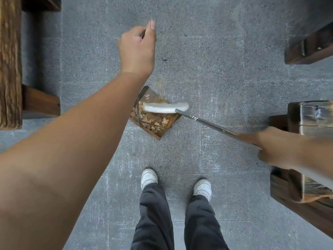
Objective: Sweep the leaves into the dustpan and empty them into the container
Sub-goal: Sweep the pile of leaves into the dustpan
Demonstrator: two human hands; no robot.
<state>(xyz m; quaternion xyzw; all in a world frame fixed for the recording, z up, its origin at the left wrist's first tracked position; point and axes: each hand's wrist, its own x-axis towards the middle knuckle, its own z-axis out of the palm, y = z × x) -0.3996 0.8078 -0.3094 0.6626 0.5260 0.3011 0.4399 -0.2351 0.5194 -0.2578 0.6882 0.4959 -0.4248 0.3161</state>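
A rusty brown metal dustpan is seen on the grey speckled stone-tile floor near the middle of the view, and dry brown leaves are heaped inside it. A thin dark upright handle rises from the dustpan's side at nine o'clock; its top appears to be pinched by the left hand, raised at twelve o'clock of the dustpan with fingers curled and thumb extended, though the exact grip is partly hidden. A broom with a white curved head is laid across the dustpan's mouth, with blurred tan bristles fanned toward twelve o'clock. Its dark metal shaft runs toward four o'clock into the right hand, which is blurred but closed around the shaft. Two white shoes and dark grey trousers are visible at six o'clock. Dark wooden benches are placed at nine o'clock and at three o'clock of the dustpan.
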